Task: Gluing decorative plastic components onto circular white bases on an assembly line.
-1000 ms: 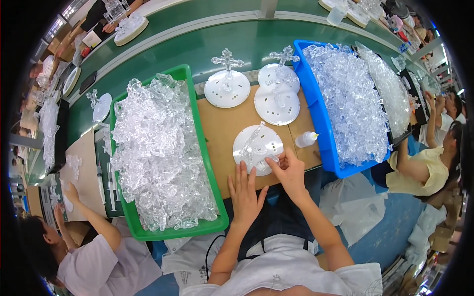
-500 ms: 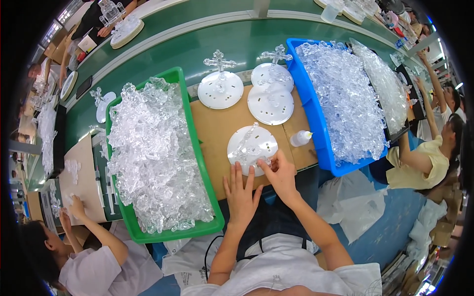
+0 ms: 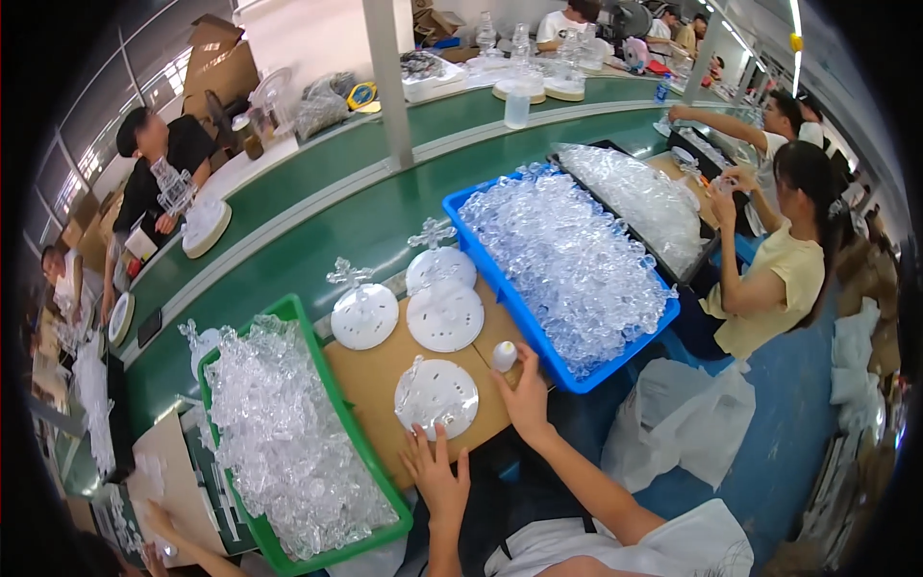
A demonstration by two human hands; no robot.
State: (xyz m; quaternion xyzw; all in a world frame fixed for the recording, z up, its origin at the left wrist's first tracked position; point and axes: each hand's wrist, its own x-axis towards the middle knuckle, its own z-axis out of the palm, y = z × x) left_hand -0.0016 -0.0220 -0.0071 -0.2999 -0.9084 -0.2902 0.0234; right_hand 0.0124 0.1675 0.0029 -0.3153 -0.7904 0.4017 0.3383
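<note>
A round white disc (image 3: pixel 452 385) with small slots lies on the cardboard in front of me, with a clear plastic piece (image 3: pixel 413 383) on its left part. The spread fingers of my left hand (image 3: pixel 438 476) rest at the disc's near edge, holding nothing. My right hand (image 3: pixel 525 399) has its thumb and fingers around a small white squeeze bottle (image 3: pixel 504 357) with a yellowish tip, beside the blue bin. Farther back stand white discs with clear cross-shaped pieces: one disc (image 3: pixel 365 319) on the left, and two overlapping, the nearer disc (image 3: pixel 445 317) in front.
A green bin (image 3: pixel 300 332) heaped with clear plastic parts stands left, a blue bin (image 3: pixel 500 274) of similar parts right. Behind it is a black tray (image 3: pixel 615 207). A co-worker in yellow (image 3: pixel 769 288) sits at right; a co-worker's arm (image 3: pixel 183 543) shows lower left.
My right hand has left the disc and moved right to the bottle. My left hand stays by the disc with fingers spread. The view has swung up and to the right.
</note>
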